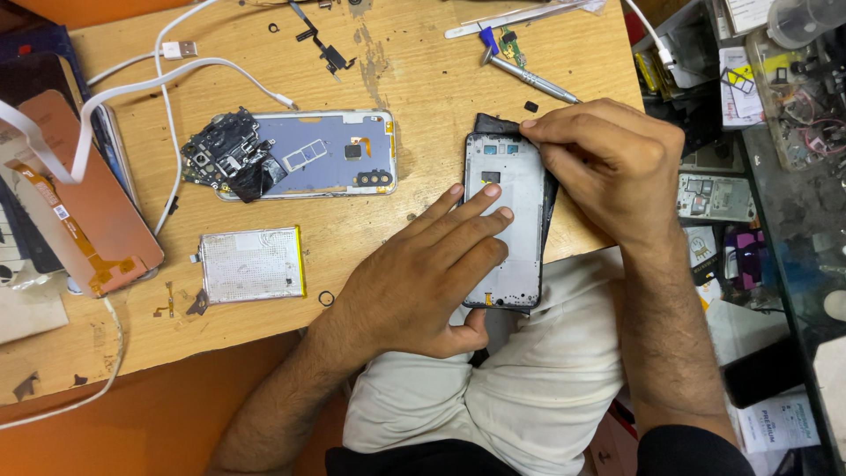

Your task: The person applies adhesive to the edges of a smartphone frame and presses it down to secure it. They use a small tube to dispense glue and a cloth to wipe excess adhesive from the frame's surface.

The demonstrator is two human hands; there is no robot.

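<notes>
Lying flat across the lower part of a grey phone frame, the left hand presses down with its fingers spread and straight, the thumb tucked against the frame's bottom edge. The frame sits at the near edge of the wooden table, its lower end hanging over the person's lap. The right hand curls over the frame's upper right corner, fingertips pinched on the top edge where a dark layer shows beneath the grey. Just beyond that hand lies a screwdriver with a blue collar, and past it a pair of tweezers. Well to the left rests an opened phone back with a black circuit board tilted over its left end. Nearer the table's front edge lies a flat silver battery, with a small black ring just to its right. A white cable loops across the far left, above a copper-coloured screen panel.
</notes>
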